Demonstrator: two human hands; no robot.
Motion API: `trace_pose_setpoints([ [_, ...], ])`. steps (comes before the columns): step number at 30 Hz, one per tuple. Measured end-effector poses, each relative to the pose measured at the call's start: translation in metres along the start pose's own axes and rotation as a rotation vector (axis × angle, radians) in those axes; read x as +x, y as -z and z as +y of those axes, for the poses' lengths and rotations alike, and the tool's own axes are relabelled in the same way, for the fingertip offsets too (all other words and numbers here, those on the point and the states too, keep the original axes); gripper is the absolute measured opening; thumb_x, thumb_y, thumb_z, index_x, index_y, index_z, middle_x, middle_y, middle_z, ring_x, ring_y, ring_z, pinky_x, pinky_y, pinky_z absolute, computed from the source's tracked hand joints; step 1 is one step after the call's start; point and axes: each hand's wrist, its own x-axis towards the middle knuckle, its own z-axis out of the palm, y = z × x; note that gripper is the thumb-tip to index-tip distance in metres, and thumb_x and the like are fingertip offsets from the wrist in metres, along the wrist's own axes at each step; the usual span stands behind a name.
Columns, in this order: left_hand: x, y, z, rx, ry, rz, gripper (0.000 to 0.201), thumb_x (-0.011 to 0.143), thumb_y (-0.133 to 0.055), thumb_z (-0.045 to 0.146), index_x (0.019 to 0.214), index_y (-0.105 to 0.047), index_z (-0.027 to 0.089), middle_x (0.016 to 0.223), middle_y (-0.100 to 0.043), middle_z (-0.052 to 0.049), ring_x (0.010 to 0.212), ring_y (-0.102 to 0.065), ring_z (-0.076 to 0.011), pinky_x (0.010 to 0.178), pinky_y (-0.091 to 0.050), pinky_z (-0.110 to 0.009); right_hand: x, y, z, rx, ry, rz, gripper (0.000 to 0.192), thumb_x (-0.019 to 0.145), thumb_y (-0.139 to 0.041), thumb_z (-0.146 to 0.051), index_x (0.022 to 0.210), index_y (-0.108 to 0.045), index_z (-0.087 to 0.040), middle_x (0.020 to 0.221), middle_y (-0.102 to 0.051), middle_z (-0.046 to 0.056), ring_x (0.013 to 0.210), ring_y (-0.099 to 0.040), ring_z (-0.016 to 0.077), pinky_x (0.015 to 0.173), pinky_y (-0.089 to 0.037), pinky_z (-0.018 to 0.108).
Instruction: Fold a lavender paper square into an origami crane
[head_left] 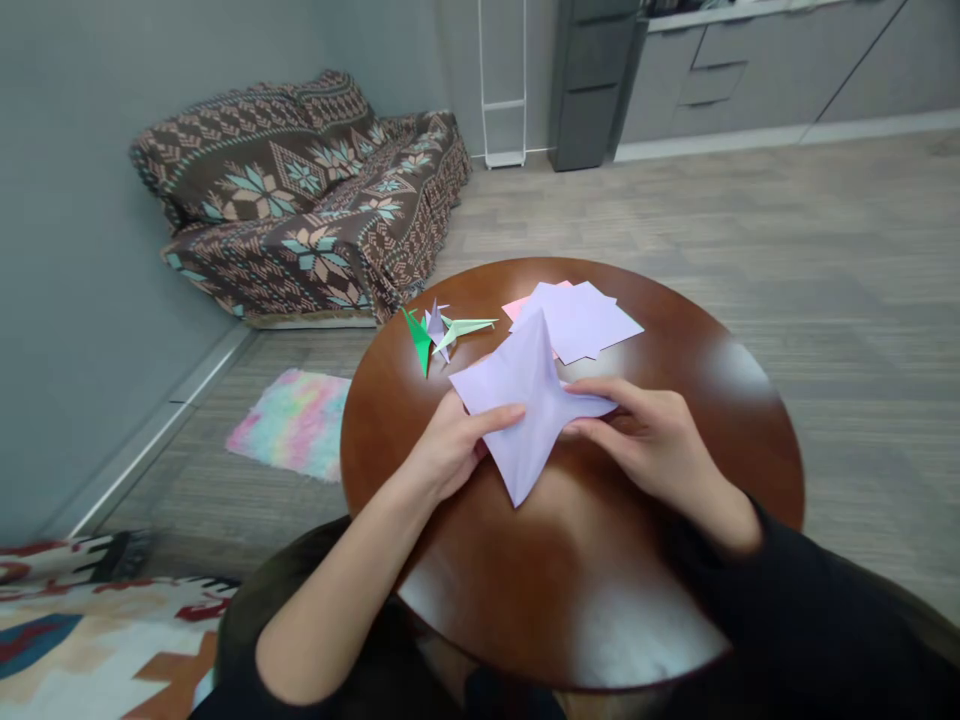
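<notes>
A creased lavender origami sheet is held over the middle of a round brown table, its 4 corners drawn into points, 1 of them aimed at the table's near edge and 1 at its far edge. The left hand is clamped on the sheet's left part, thumb pressed flat on the upper face and the other fingers mostly hidden beneath. The right hand pinches the narrow corner towards the table's right side between thumb and fingers.

On the far left part of the table, 3 folded paper cranes sit close together: a green crane, a lavender crane and a pale green crane. A fanned stack of square paper, lavender on top with pink peeking out, lies near the table's far edge. Left of the table, a fluffy pastel rug covers some floor; beyond its far left edge stands a sofa under a patterned throw.
</notes>
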Motion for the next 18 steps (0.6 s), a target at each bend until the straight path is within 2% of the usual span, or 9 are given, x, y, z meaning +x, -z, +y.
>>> trace_pose_setpoints([
  [2, 0.000, -0.002, -0.003, -0.048, 0.033, 0.000, 0.060, 0.067, -0.092, 0.019, 0.122, -0.070, 0.014, 0.126, -0.075, -0.014, 0.121, -0.068, -0.0336, 0.099, -0.057, -0.038, -0.001, 0.000, -0.002, -0.024, 0.018, -0.009, 0.032, 0.090, -0.077, -0.030, 0.121, -0.070, -0.022, 0.097, -0.082, 0.004, 0.058, -0.074, 0.0186, 0.059, -0.060, 0.030],
  [5, 0.001, -0.002, -0.006, -0.100, 0.034, 0.061, 0.060, 0.063, -0.093, 0.015, 0.119, -0.072, 0.013, 0.129, -0.074, -0.015, 0.123, -0.067, -0.0349, 0.105, -0.054, -0.044, -0.003, 0.001, -0.006, -0.041, 0.049, -0.004, 0.055, 0.093, -0.074, -0.027, 0.145, -0.057, -0.024, 0.129, -0.075, 0.009, 0.072, -0.077, 0.0185, 0.067, -0.063, 0.029],
  [7, 0.002, -0.001, -0.006, -0.110, 0.034, 0.087, 0.060, 0.062, -0.093, 0.014, 0.118, -0.072, 0.012, 0.132, -0.073, -0.016, 0.125, -0.066, -0.0361, 0.108, -0.053, -0.046, -0.004, 0.003, -0.008, -0.021, 0.084, -0.025, 0.061, 0.094, -0.072, -0.027, 0.152, -0.052, -0.024, 0.136, -0.072, 0.010, 0.078, -0.078, 0.0184, 0.071, -0.063, 0.029],
  [10, 0.002, 0.000, -0.006, -0.094, 0.025, 0.065, 0.061, 0.063, -0.093, 0.015, 0.119, -0.072, 0.012, 0.134, -0.071, -0.017, 0.128, -0.064, -0.0375, 0.110, -0.052, -0.048, -0.004, 0.004, -0.013, 0.038, 0.069, -0.071, 0.049, 0.094, -0.072, -0.029, 0.141, -0.065, -0.019, 0.125, -0.077, 0.009, 0.071, -0.075, 0.0174, 0.064, -0.061, 0.027],
  [12, 0.001, 0.001, -0.006, -0.074, 0.014, 0.008, 0.060, 0.064, -0.094, 0.016, 0.120, -0.072, 0.013, 0.134, -0.071, -0.016, 0.129, -0.063, -0.0376, 0.109, -0.052, -0.047, -0.003, 0.003, -0.016, 0.079, -0.034, -0.051, 0.040, 0.094, -0.071, -0.030, 0.132, -0.071, -0.017, 0.113, -0.080, 0.008, 0.058, -0.069, 0.0147, 0.052, -0.056, 0.026],
  [14, 0.001, 0.001, -0.007, -0.039, -0.012, -0.037, 0.063, 0.065, -0.093, 0.018, 0.123, -0.070, 0.015, 0.136, -0.070, -0.016, 0.130, -0.063, -0.0375, 0.109, -0.053, -0.046, -0.002, 0.001, -0.017, 0.096, -0.137, 0.023, 0.035, 0.089, -0.076, -0.030, 0.122, -0.077, -0.018, 0.102, -0.082, 0.005, 0.056, -0.066, 0.0142, 0.050, -0.054, 0.026],
  [16, 0.002, 0.003, -0.008, 0.015, -0.077, -0.003, 0.075, 0.066, -0.094, 0.021, 0.135, -0.064, 0.018, 0.137, -0.070, -0.015, 0.130, -0.063, -0.0366, 0.108, -0.053, -0.045, 0.000, 0.000, -0.016, 0.111, -0.223, 0.103, 0.031, 0.084, -0.081, -0.029, 0.114, -0.080, -0.020, 0.096, -0.082, 0.004, 0.061, -0.067, 0.0160, 0.055, -0.054, 0.027],
  [18, 0.004, 0.006, -0.008, 0.063, -0.170, 0.074, 0.101, 0.065, -0.095, 0.023, 0.153, -0.046, 0.027, 0.134, -0.071, -0.012, 0.124, -0.067, -0.0346, 0.105, -0.055, -0.045, 0.001, 0.000, -0.014, 0.159, -0.314, 0.146, 0.030, 0.081, -0.084, -0.030, 0.109, -0.083, -0.021, 0.093, -0.081, 0.003, 0.067, -0.068, 0.0177, 0.060, -0.054, 0.028],
])
